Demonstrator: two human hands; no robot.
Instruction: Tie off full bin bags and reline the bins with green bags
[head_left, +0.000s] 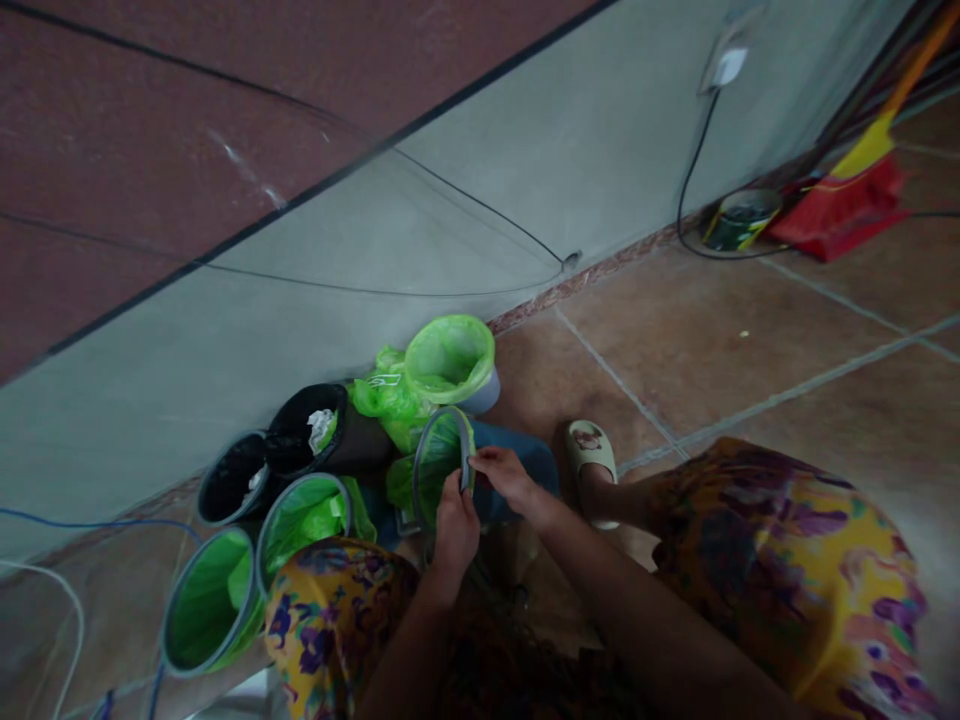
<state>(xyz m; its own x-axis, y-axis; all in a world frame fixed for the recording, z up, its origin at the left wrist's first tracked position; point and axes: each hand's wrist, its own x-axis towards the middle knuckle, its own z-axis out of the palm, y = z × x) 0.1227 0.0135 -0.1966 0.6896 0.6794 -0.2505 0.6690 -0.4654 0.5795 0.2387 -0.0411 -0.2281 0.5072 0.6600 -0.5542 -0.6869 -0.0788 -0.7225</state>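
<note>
A blue trash bin lies tilted on its side in front of me, its mouth facing left. A green bag lines it, and a grey rim ring runs around the mouth. My left hand is closed on the near part of that rim. Just to the right, my right hand pinches the same rim from the outer side, fingers closed. Whether the fingertips also hold the bag's edge is too small to tell. Behind the bin stands another bin with a green bag folded over its rim.
Crumpled green bags lie against the wall. To the left stand two black-lined bins with paper inside and two green-lined bins. Cables cross the floor at left. A red dustpan and a tin can are far right.
</note>
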